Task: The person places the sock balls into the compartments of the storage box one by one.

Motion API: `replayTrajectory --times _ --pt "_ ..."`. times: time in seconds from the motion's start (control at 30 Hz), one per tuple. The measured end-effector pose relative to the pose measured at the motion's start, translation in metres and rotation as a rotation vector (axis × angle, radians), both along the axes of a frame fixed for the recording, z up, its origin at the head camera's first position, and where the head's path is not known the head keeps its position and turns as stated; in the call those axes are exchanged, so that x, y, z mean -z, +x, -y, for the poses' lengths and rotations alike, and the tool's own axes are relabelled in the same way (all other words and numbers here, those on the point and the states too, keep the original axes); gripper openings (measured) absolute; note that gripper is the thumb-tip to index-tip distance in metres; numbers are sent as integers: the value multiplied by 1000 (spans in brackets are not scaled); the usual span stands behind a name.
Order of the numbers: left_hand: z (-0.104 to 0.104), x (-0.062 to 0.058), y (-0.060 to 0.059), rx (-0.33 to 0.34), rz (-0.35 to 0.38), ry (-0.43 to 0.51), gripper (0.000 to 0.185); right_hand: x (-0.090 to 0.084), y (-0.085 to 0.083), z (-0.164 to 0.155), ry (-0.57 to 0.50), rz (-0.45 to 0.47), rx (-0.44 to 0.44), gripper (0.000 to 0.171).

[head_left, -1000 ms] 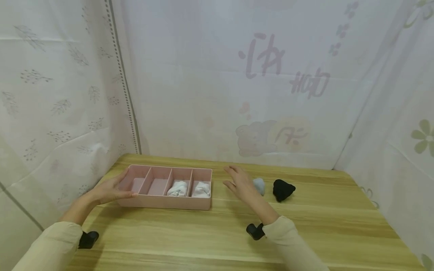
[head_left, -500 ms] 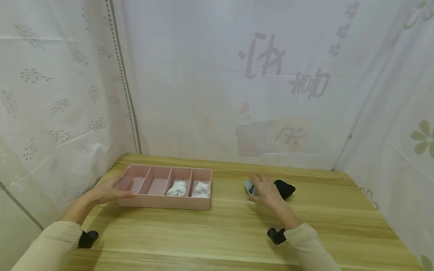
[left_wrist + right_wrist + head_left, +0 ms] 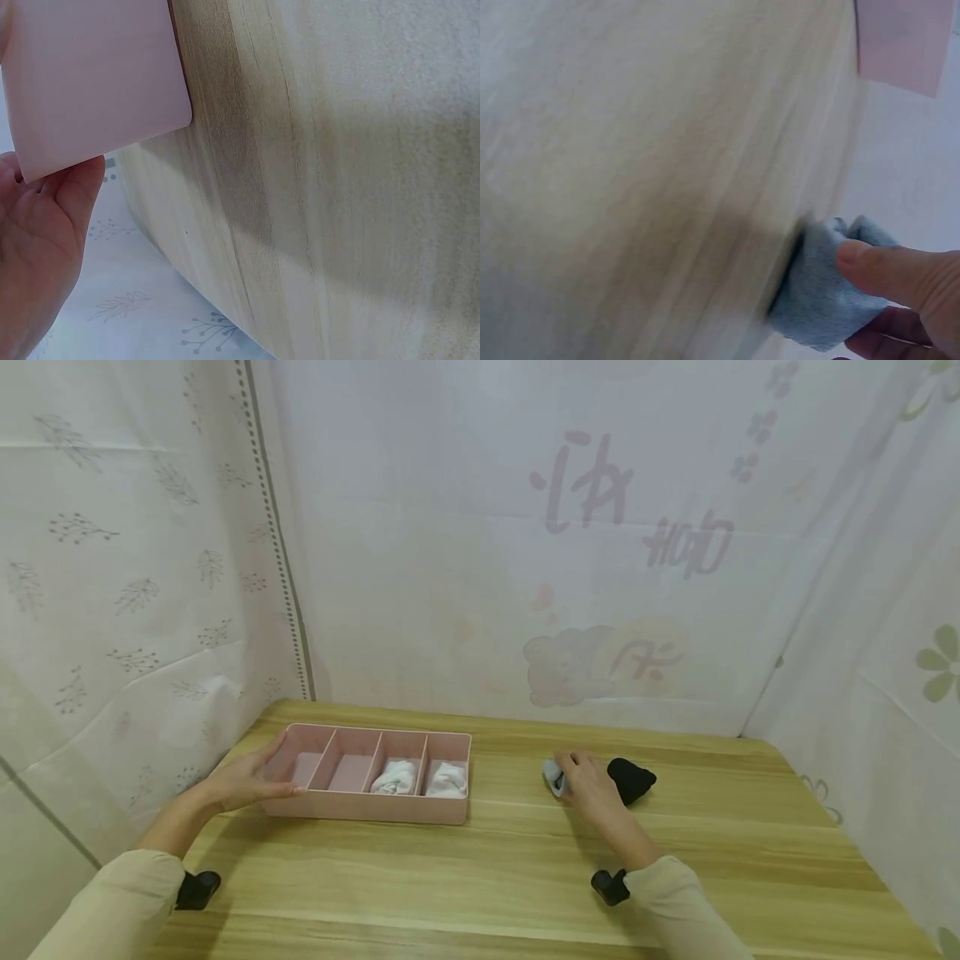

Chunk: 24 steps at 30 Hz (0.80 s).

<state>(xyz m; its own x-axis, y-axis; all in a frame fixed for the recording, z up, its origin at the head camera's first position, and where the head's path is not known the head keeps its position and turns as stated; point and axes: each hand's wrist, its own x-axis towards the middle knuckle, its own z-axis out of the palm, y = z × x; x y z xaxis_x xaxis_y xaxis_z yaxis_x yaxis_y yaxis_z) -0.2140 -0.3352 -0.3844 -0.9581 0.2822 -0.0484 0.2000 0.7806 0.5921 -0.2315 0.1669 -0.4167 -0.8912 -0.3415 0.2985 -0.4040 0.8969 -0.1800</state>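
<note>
My left hand (image 3: pixel 243 781) grips the left end of a pink divided box (image 3: pixel 367 807), thumb at the front wall and fingers at the back. In the left wrist view my fingertips (image 3: pixel 81 184) touch the box's end wall (image 3: pixel 97 82). Two white rolled-up socks sit in its right compartments, one sock (image 3: pixel 395 777) beside the other sock (image 3: pixel 447 780). To the right, my right hand (image 3: pixel 596 789) pinches a grey rolled-up sock (image 3: pixel 821 289) between thumb and fingers, low at the table. Right behind that hand lies a black rolled-up sock (image 3: pixel 632 780).
The wooden table (image 3: pixel 450 885) has patterned white cloth (image 3: pixel 420 568) hanging behind it and at both sides. The box's two left compartments (image 3: pixel 352 772) show bare floors. A black wrist device (image 3: pixel 611 887) sits at each cuff.
My right hand has moved right from near the box to the grey sock and closed its fingers on it. The left hand and the box stay in place.
</note>
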Motion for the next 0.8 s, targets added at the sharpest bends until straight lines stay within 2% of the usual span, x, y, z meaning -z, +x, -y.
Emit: replayTrajectory --times 0.43,0.6,0.8 --pt "-1 -2 3 -4 -10 -5 106 6 -10 -1 68 -103 53 35" --pt "0 -1 2 -8 -3 2 107 0 -10 7 -2 -139 46 31" --pt "0 0 1 -17 12 16 107 -17 -10 32 -162 -288 -55 32"
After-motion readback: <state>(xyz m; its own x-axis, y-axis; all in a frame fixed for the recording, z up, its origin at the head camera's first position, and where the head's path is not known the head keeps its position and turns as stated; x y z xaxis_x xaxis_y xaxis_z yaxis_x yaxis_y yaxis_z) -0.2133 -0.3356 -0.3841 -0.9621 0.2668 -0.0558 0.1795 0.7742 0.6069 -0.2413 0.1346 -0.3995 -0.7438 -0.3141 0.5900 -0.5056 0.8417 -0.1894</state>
